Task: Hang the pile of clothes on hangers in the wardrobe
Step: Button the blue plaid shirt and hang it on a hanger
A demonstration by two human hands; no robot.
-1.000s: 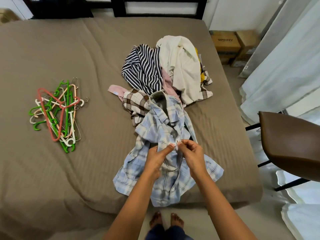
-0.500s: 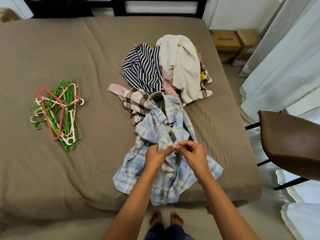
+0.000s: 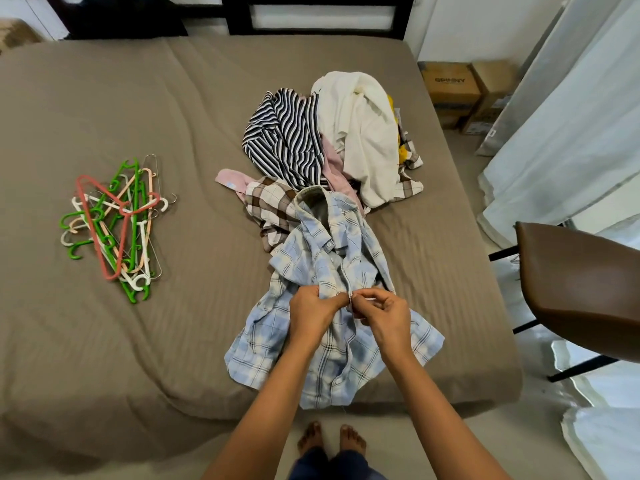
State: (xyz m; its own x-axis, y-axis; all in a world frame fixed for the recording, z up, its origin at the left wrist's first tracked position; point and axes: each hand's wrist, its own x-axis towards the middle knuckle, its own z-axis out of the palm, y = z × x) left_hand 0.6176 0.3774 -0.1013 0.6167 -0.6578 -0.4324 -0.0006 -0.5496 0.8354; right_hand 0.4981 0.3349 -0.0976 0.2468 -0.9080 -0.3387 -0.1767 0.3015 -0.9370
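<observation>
Bed (image 3: 138, 98) looks unchanged, hangers (image 3: 114, 220) and pile (image 3: 360, 133) untouched, left hand (image 3: 311, 311) and right hand (image 3: 384, 313) still in a pinching grip on the plaid shirt (image 3: 332, 237) front.

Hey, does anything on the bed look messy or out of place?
The hangers lie in a tangled heap on the bed, hooks pointing different ways. The clothes pile sits crumpled behind the blue plaid shirt. Nothing looks damaged.
</observation>
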